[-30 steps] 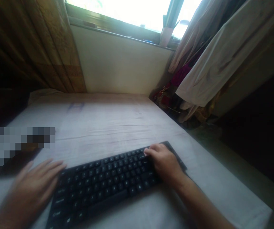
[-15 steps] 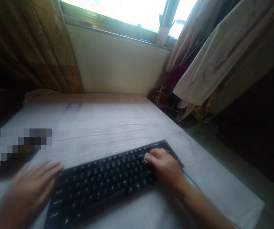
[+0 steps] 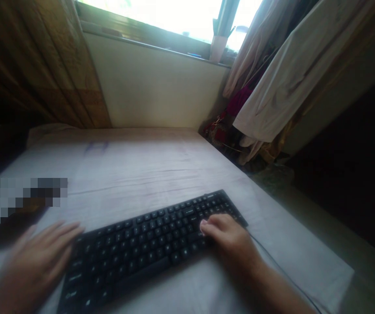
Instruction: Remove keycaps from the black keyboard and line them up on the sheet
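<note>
A black keyboard [image 3: 135, 244] lies aslant on the pale sheet, its right end farther from me. My left hand [image 3: 40, 257], slightly blurred, is at the keyboard's left edge with fingers stretched out, fingertips at the upper left corner. Over the right part of the keys is my right hand [image 3: 228, 235], fingers curled and thumb pressed against them. Whatever may be inside that closed hand is hidden. From the keyboard's right end a thin dark cable [image 3: 282, 270] runs toward me past my right forearm.
The white sheet [image 3: 135, 165] covers a flat surface with a right edge dropping off. A pixelated patch [image 3: 17, 196] hides something on the left. Behind are a curtain [image 3: 59, 65], a window sill with a pot [image 3: 218, 48], and hanging clothes [image 3: 279, 87].
My right hand has moved a little toward me and to the right over the keys, staying closed. My left hand keeps its place at the keyboard's left edge. The view has shifted slightly.
</note>
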Action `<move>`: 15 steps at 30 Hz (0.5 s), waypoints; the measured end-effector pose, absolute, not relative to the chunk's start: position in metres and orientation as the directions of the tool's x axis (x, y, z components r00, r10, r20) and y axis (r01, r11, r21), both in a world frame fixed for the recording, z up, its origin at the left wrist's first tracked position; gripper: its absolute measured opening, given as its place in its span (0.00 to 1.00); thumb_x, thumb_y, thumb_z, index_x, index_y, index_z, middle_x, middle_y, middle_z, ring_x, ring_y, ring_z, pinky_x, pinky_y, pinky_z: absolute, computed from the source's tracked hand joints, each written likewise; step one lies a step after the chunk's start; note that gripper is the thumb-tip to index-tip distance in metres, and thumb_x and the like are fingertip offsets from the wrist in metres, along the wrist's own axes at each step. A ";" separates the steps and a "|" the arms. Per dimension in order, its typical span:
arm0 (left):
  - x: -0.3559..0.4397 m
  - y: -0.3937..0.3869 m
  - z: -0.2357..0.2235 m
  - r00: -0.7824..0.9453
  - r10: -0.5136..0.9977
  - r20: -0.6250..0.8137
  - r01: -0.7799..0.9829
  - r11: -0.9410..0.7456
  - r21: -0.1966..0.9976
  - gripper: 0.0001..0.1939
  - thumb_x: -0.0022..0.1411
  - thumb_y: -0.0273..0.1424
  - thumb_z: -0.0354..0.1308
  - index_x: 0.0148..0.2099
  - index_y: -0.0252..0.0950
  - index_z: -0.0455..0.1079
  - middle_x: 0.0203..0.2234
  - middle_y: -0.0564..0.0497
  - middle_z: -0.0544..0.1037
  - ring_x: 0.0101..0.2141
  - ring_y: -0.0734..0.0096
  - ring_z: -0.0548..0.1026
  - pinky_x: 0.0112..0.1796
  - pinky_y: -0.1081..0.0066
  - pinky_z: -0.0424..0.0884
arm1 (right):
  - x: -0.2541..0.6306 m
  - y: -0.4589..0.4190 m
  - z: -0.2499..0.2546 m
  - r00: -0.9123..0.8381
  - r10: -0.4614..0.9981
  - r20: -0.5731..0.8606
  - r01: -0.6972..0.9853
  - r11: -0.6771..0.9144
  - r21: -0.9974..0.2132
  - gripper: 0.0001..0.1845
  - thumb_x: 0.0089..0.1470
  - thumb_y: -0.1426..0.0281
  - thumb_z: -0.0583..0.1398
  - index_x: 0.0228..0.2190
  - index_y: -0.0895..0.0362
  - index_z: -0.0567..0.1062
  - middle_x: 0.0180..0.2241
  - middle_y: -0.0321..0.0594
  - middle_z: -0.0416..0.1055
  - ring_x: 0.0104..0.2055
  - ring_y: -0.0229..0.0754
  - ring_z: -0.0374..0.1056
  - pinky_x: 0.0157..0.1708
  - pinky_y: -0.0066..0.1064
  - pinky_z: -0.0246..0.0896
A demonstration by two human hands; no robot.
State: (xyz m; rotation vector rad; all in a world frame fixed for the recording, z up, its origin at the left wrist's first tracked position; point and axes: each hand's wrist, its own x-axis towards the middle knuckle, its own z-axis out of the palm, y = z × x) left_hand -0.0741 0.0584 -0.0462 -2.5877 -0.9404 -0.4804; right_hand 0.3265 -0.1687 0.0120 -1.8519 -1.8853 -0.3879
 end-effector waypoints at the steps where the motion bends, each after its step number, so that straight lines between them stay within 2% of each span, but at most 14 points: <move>1: -0.074 0.058 -0.047 0.718 0.555 0.420 0.670 -0.716 -0.198 0.24 0.63 0.35 0.41 0.46 0.40 0.78 0.44 0.45 0.82 0.47 0.49 0.77 0.55 0.46 0.58 | 0.327 -0.170 0.012 0.017 0.864 0.503 0.990 0.054 -0.126 0.10 0.60 0.73 0.57 0.34 0.52 0.79 0.34 0.40 0.74 0.36 0.41 0.69 0.36 0.27 0.66; 5: -0.075 0.060 -0.049 0.711 0.581 0.396 0.681 -0.708 -0.184 0.24 0.63 0.36 0.40 0.47 0.42 0.78 0.45 0.46 0.82 0.48 0.50 0.76 0.58 0.46 0.55 | 0.333 -0.173 0.013 0.031 0.883 0.469 0.990 0.038 -0.137 0.10 0.60 0.73 0.57 0.35 0.52 0.79 0.35 0.39 0.74 0.38 0.41 0.70 0.38 0.28 0.66; 12: -0.077 0.061 -0.050 0.723 0.592 0.356 0.678 -0.706 -0.204 0.25 0.64 0.35 0.40 0.47 0.40 0.78 0.45 0.45 0.81 0.49 0.49 0.75 0.58 0.45 0.54 | 0.341 -0.172 0.017 0.015 0.862 0.507 0.993 0.045 -0.107 0.12 0.60 0.74 0.55 0.34 0.54 0.80 0.33 0.43 0.74 0.35 0.42 0.69 0.34 0.29 0.65; 15: -0.077 0.061 -0.048 0.718 0.608 0.339 0.687 -0.698 -0.201 0.25 0.64 0.35 0.40 0.48 0.39 0.78 0.46 0.44 0.81 0.50 0.49 0.74 0.58 0.45 0.54 | 0.347 -0.170 0.019 0.043 0.853 0.521 0.998 -0.008 -0.069 0.11 0.57 0.76 0.57 0.33 0.55 0.80 0.33 0.43 0.74 0.34 0.43 0.68 0.34 0.30 0.64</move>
